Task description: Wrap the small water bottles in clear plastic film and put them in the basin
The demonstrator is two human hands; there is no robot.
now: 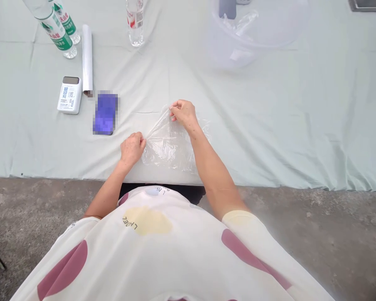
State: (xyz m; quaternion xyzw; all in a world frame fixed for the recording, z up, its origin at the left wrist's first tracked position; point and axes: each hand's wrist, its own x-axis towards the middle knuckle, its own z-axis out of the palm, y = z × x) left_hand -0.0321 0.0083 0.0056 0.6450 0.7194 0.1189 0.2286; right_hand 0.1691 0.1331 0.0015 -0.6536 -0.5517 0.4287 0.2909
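Observation:
A clear, thin plastic bag (169,148) lies crinkled on the pale green tablecloth near the front edge. My left hand (133,147) is closed on its left edge, fingers curled in. Farther up and to the right, my right hand (183,113) pinches the top edge of the bag between thumb and fingertips. Between the two hands the film is drawn into a taut, slanting fold. The lower part of the bag rests flat on the cloth, and my right forearm hides some of its right side.
Left of the hands are a pixelated blue phone-like object (105,113), a white box-shaped device (69,95) and a white roll (87,60). Water bottles (58,35) stand at the back left, another bottle (135,23) at back centre. A translucent tub (263,42) holds items at back right.

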